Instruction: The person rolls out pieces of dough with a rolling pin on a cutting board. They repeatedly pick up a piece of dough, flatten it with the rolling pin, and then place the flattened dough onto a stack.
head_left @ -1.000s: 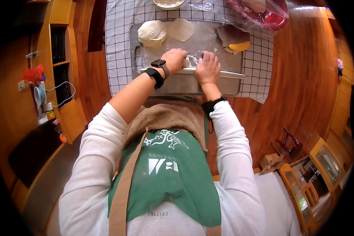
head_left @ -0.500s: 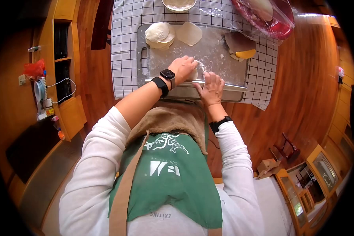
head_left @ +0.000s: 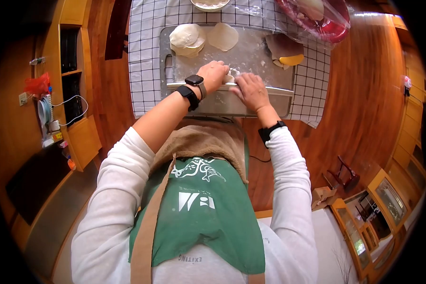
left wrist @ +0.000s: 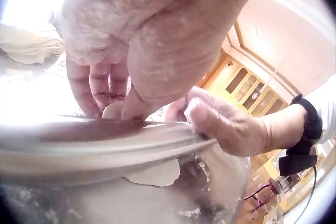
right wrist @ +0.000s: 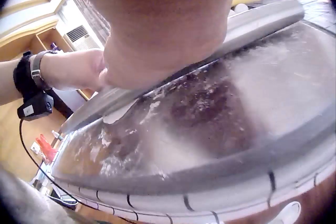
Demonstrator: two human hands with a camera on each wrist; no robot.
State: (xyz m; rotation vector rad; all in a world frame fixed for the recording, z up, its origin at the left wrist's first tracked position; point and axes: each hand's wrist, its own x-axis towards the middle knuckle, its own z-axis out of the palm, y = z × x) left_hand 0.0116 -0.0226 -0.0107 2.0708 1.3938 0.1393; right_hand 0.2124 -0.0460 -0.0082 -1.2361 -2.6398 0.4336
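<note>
My left hand (head_left: pixel 213 75) pinches the near edge of a thin dough piece (left wrist: pixel 157 174), its thumb and curled fingers close against the metal rolling pin (left wrist: pixel 79 155). The dough runs beneath the pin, and a pale flap shows on its near side. My right hand (head_left: pixel 253 92) rests on top of the pin with fingers stretched forward, right of the left hand. Both hands work over a floured metal board (head_left: pixel 251 54). In the right wrist view, that hand hides part of the pin.
A stack of dough rounds (head_left: pixel 187 40) and a single dough round (head_left: pixel 223 37) lie at the board's far side. A yellow curved piece (head_left: pixel 292 59) sits at its right. Beyond are a bowl (head_left: pixel 210 5) and a red basin (head_left: pixel 337 29) under plastic film.
The rolling pin came toward the body, then went away again under the right hand. The left hand stays by the dough, and the right hand is now closer to it.
</note>
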